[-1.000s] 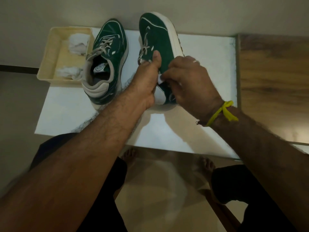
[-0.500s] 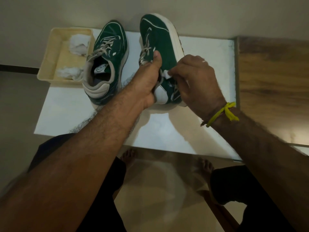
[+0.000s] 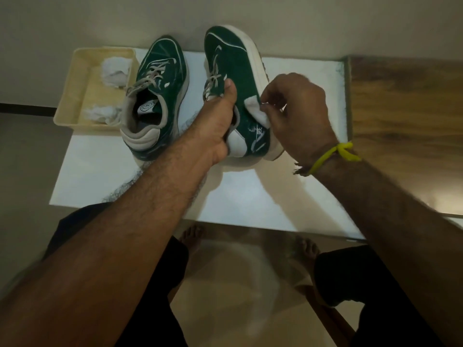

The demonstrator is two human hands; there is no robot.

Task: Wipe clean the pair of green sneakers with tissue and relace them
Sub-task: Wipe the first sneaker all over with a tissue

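While left hand (image 3: pixel 215 126) keeps grip inside collar of right sneaker (image 3: pixel 238 78), thumb along tongue, right hand (image 3: pixel 295 108) has slid from mid-side toward heel, fingers pinching folded tissue (image 3: pixel 256 112) against green side panel. Sneaker tilted on edge, sole facing right, more of heel side exposed than before. Left sneaker (image 3: pixel 155 101) unmoved, upright on white board (image 3: pixel 250 201), laces loose. Cream tray (image 3: pixel 75 96) at board's left holds two crumpled tissues (image 3: pixel 115 71). Wooden surface (image 3: pixel 406 108) right; pale floor below.
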